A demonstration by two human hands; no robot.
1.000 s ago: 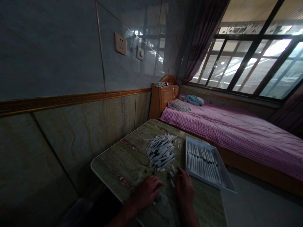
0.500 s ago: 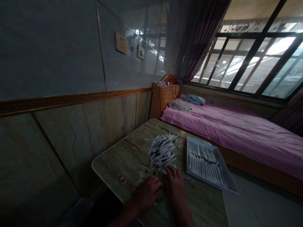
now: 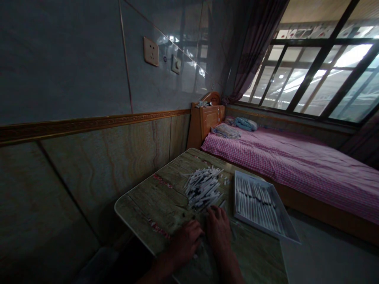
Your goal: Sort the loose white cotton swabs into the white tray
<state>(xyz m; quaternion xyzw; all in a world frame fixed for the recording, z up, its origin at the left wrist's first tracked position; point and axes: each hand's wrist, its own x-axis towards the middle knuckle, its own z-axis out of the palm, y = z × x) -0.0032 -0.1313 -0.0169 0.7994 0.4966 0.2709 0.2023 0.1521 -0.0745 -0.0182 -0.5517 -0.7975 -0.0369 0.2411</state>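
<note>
From the head camera, the left hand (image 3: 185,243) lies palm down on the tabletop, its fingers curled under and the forearm coming in from the lower edge. The right hand (image 3: 218,236) sits just beside it, also palm down, with the fingers slightly spread and pointing away from the body. The two hands are close but not pressed together. Whether either one pinches anything cannot be told.

Just ahead of the right fingertips lies a loose pile of thin white sticks (image 3: 203,187), heaped at crossing angles, with a few strays near the fingers. To the right of the hands, a white tray (image 3: 268,228) holds sticks in neat rows side by side. Both rest on a wood-grain table (image 3: 148,209) with worn red marks.

Beyond the tray, well ahead of the hands, is a bed with a pink gingham sheet (image 3: 296,169). Up on the wall to the left of the bed is a power socket (image 3: 151,51).
</note>
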